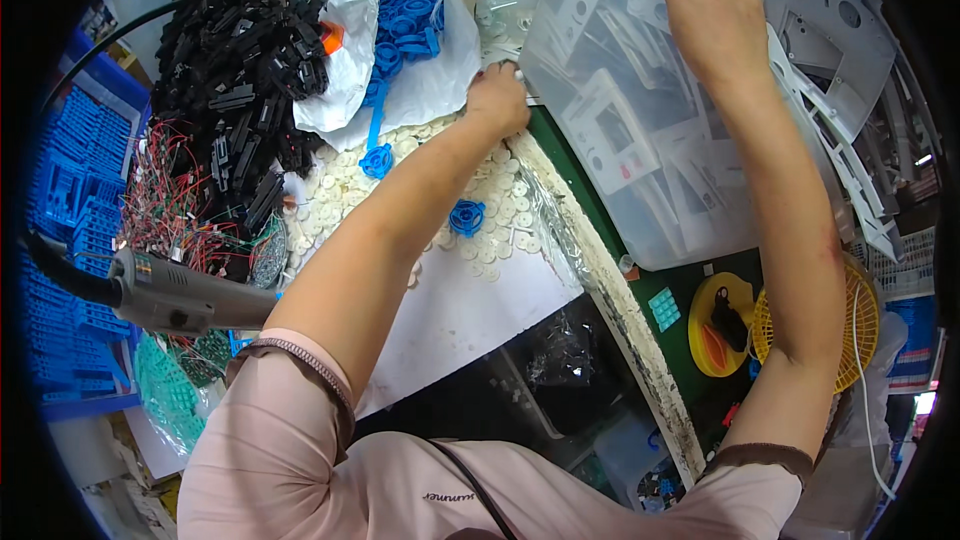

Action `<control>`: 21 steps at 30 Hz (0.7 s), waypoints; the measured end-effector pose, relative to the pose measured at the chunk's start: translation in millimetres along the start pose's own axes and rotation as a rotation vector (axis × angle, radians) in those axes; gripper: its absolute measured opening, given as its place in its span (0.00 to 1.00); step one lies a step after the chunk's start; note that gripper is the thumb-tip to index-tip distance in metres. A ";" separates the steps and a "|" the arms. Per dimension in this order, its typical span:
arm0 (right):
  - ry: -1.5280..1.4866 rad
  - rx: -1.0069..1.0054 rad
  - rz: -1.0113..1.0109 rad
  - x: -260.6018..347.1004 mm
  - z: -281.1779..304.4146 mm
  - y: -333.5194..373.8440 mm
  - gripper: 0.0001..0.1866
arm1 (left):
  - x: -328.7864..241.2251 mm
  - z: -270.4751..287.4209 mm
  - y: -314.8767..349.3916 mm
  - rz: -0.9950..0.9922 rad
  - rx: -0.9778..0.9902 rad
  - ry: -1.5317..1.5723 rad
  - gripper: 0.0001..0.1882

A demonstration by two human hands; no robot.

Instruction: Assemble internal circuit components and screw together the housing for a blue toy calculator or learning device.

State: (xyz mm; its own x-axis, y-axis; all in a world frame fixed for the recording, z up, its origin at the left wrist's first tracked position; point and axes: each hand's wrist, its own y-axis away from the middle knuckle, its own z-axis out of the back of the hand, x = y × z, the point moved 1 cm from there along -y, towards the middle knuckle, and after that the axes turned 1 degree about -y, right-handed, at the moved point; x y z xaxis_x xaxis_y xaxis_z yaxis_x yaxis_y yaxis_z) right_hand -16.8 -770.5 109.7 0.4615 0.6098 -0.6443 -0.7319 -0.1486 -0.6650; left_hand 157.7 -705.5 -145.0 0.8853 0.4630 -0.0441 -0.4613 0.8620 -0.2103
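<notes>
My right hand (708, 8) is closed over the upper edge of a large translucent plastic bin (668, 240), its fingers hooked on the far side. Through the bin's wall I see several flat white panels. My left hand (498, 100) is stretched forward between the bin and a white plastic bag (455, 65). Its fingers are curled, and whatever they hold is hidden. Below that hand, small white discs (490, 240) are spread over a white sheet (440, 330). A blue plastic round part (467, 218) lies among them, and more blue parts (408, 25) fill the bag.
Black plastic parts (225, 100) are heaped at the left, beside tangled red wires (165, 200). A grey power tool (185, 295) juts in near my left arm. Blue crates (75, 240) stand far left. On the right are yellow baskets (860, 325) and grey panels (835, 50).
</notes>
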 end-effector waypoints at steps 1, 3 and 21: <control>0.002 -0.006 0.001 0.3 0.5 0.1 0.04 | -8.3 5.7 -1.2 0.054 0.036 0.002 0.15; 0.005 -0.012 0.003 1.9 1.5 -0.8 0.04 | -13.2 3.5 -3.3 0.061 0.047 -0.064 0.14; -0.007 0.031 0.006 -4.8 1.8 -3.1 0.04 | 14.2 10.2 -18.9 -0.060 0.025 0.100 0.17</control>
State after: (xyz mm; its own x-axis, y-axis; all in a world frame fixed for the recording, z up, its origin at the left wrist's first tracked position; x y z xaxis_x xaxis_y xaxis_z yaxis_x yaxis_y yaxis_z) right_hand -17.7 -771.5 115.5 0.4537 0.6142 -0.6457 -0.7499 -0.1284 -0.6490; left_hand 178.4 -713.1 -131.7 0.9120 0.3889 -0.1302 -0.4080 0.8929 -0.1907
